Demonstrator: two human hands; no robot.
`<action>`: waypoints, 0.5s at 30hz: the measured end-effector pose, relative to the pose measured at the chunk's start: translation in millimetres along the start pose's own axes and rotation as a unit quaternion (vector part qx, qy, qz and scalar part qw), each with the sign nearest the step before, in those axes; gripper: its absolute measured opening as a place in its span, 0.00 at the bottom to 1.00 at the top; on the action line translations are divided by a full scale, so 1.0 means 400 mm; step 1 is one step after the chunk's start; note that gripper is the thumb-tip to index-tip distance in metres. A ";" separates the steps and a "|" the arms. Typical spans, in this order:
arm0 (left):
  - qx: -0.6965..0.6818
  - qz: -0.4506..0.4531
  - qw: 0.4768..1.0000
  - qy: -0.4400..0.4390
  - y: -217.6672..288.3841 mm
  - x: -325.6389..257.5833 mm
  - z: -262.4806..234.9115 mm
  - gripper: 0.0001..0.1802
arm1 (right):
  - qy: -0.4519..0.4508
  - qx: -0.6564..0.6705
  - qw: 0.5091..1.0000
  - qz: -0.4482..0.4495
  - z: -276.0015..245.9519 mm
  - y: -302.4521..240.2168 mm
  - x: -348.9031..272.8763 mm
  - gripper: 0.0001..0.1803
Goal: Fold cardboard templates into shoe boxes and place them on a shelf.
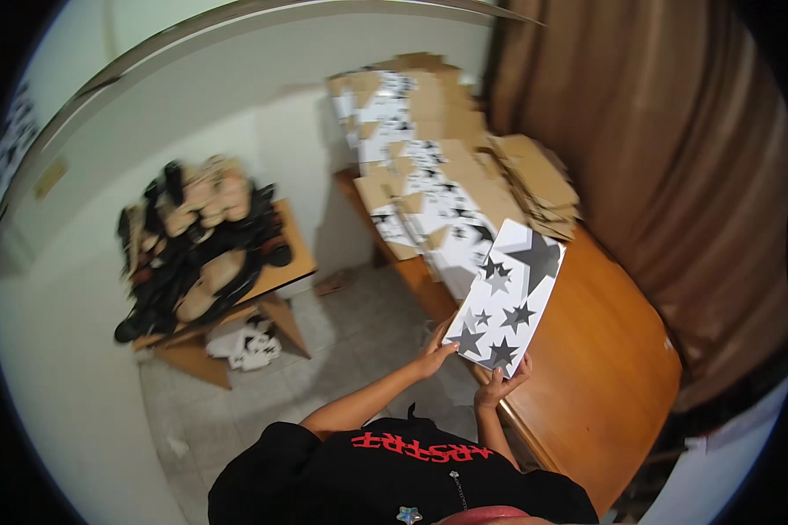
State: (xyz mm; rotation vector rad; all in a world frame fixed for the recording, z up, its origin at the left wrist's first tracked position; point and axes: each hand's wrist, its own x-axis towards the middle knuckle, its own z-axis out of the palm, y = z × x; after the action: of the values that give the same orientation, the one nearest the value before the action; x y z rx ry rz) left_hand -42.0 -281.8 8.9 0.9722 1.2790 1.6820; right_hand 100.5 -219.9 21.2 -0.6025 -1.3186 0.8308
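Observation:
Both of my hands hold a flat white cardboard sheet (pixel 508 297) printed with grey and black stars. My left hand (pixel 436 354) grips its lower left edge. My right hand (pixel 502 385) grips its bottom corner from below. The sheet is tilted up over the near edge of a brown wooden table (pixel 613 350). Behind it on the table lies a big stack of folded star-printed cardboard pieces (pixel 429 166).
A low wooden stand (pixel 284 267) at the left carries a heap of black and tan shoes (pixel 193 245). A star-printed piece (pixel 249 346) lies on the tiled floor under it. A brown curtain (pixel 657 140) hangs behind the table. White walls close the room's left side.

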 end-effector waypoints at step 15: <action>-0.052 0.209 0.888 0.405 0.560 -1.037 -0.724 0.35 | -0.391 0.316 0.849 -0.166 0.729 -0.687 -0.659 0.46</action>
State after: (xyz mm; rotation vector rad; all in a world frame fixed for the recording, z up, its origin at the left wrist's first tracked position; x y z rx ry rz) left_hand -174.6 -806.1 125.2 0.4853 1.5252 2.6362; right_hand -147.4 -614.8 133.8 0.5498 -1.6706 1.1938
